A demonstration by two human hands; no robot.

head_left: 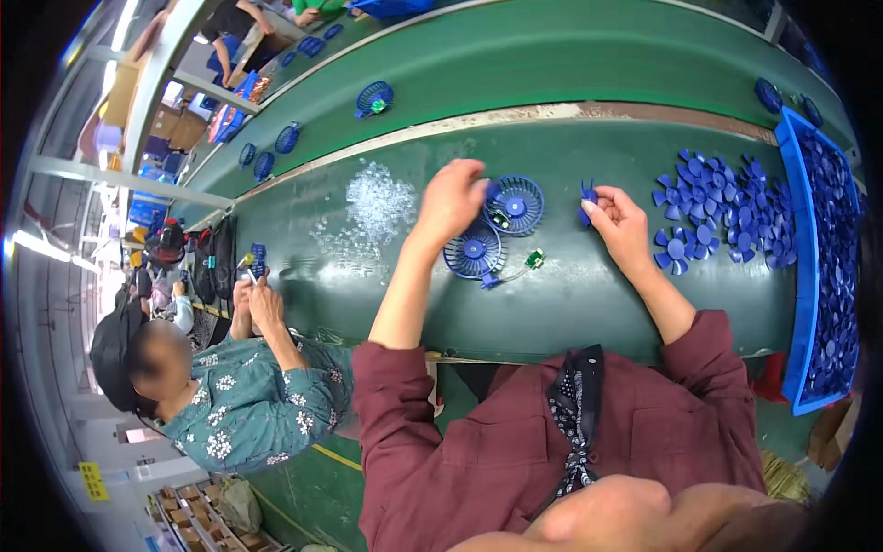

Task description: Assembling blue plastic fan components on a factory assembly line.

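Note:
My right hand [621,225] pinches a small blue fan blade [587,195] between thumb and fingers, just above the green work surface. My left hand [451,201] has its fingers curled beside the farther of two round blue fan housings [521,204]. What those fingers hold, if anything, is hidden. Touching or nearly touching that housing is the nearer fan housing [471,252], which lies in front of my left hand. A small green circuit board [535,258] lies to its right on a thin wire. Loose blue fan blades [704,193] spread out right of my right hand.
Small clear plastic pieces [379,204] are heaped left of my left hand. A blue tray [798,304] full of blades stands at the right edge. Beyond a raised ledge runs a green conveyor belt [515,74] carrying housings. A co-worker [262,396] handles a blue part at left.

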